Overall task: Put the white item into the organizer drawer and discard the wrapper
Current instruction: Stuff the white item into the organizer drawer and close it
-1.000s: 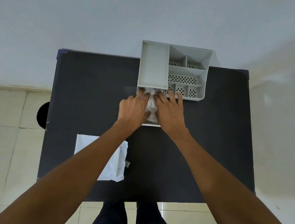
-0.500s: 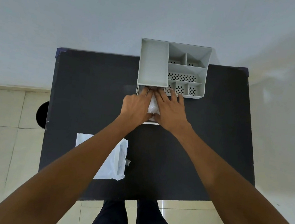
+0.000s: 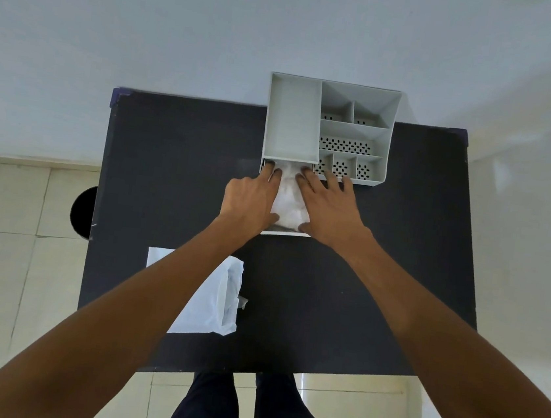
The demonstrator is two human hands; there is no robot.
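Note:
A grey desk organizer (image 3: 293, 118) stands at the far edge of the black table (image 3: 378, 289). Its white drawer (image 3: 285, 233) is pulled out toward me. A crumpled white item (image 3: 289, 200) lies in the drawer. My left hand (image 3: 251, 199) presses on the item's left side, fingertips at the organizer's front. My right hand (image 3: 331, 205) presses on its right side, fingers spread and reaching the organizer's perforated front. A white plastic wrapper (image 3: 219, 300) lies flat near the table's front left, partly hidden under my left forearm.
A dark round bin opening (image 3: 82, 211) shows on the tiled floor just left of the table. A white wall rises behind the organizer. My legs stand at the table's near edge.
Both hands have slid a little farther toward the organizer, and more of the white item now shows between them in the drawer. The wrapper has not moved.

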